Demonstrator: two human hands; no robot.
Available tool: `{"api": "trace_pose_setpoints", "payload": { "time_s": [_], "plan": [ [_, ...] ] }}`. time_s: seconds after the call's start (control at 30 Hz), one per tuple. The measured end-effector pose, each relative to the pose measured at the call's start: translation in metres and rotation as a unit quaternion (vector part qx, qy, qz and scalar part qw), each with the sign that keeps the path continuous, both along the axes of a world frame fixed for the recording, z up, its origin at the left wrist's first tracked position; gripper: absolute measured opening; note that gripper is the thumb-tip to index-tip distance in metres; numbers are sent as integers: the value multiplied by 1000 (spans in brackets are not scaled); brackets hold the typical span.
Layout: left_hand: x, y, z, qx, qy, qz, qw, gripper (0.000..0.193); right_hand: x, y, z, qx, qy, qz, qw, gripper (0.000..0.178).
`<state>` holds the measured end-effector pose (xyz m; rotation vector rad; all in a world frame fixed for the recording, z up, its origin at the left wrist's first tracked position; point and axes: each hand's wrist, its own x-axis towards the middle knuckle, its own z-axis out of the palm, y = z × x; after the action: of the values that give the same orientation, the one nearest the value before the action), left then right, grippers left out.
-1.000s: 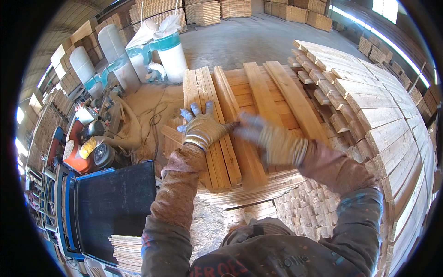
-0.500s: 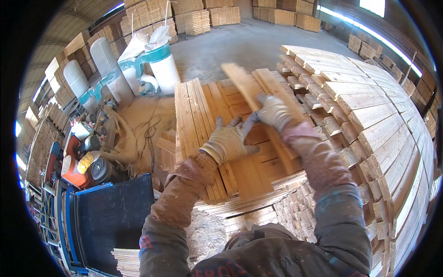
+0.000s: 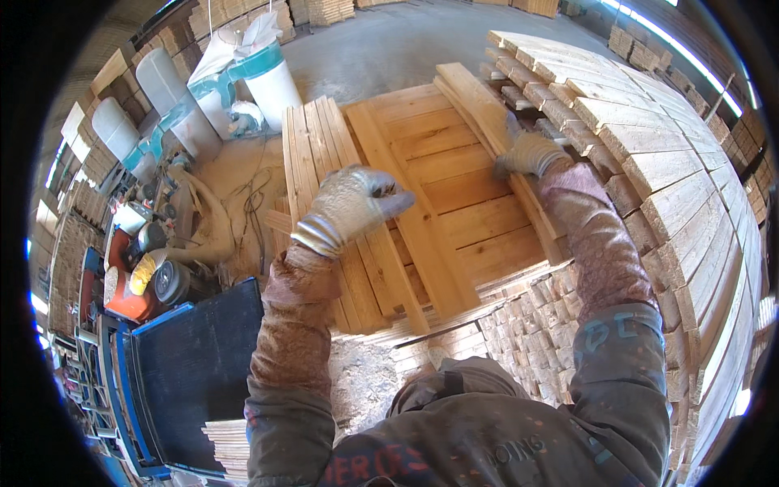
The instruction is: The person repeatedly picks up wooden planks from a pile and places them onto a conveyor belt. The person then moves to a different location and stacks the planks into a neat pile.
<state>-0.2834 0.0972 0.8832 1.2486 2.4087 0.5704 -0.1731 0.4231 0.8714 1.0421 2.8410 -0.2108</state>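
My right hand (image 3: 531,152), in a grey work glove, grips a long pale wooden plank (image 3: 479,101) lying along the right side of a wooden pallet frame (image 3: 438,187). My left hand (image 3: 350,203), also gloved, hovers with fingers curled over a long slat (image 3: 406,227) of the frame and holds nothing. Several loose planks (image 3: 312,146) lie in a row at the left of the frame.
A tall stack of cut boards (image 3: 682,178) fills the right side. Lower stacks of short boards (image 3: 503,325) sit in front of me. White dust bags (image 3: 251,77), an orange machine (image 3: 134,284) and a blue-edged dark panel (image 3: 191,365) stand at the left.
My right hand has carried the plank from the middle of the frame out to its right side. My left hand has let go and drawn back over the frame.
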Motion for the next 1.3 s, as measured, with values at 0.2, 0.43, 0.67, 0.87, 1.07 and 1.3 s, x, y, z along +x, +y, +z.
{"api": "trace_pose_setpoints", "payload": {
  "time_s": [0.2, 0.43, 0.67, 0.87, 1.07, 1.3],
  "plan": [
    [37, 26, -3, -88, 211, -76, 970, 77, -3, 2, -7, 22, 20, 19, 999, 126],
    [72, 59, -9, -304, 267, -36, 914, 120, -1, -23, 15, -22, -4, 22, 1000, 130],
    [53, 49, 11, -84, 96, 93, 987, 84, 15, -4, 8, -263, 187, -5, 946, 124],
    [-54, -30, -26, 462, -484, 197, 716, 58, 7, -85, 1, -559, 311, -8, 769, 67],
    [-114, -63, -68, 608, -426, 211, 636, 15, -23, -136, -36, -628, 282, 66, 722, 106],
    [-72, -29, -50, 730, -425, 348, 407, 16, -45, -182, 29, -40, 25, 217, 975, 122]
  ]
}}
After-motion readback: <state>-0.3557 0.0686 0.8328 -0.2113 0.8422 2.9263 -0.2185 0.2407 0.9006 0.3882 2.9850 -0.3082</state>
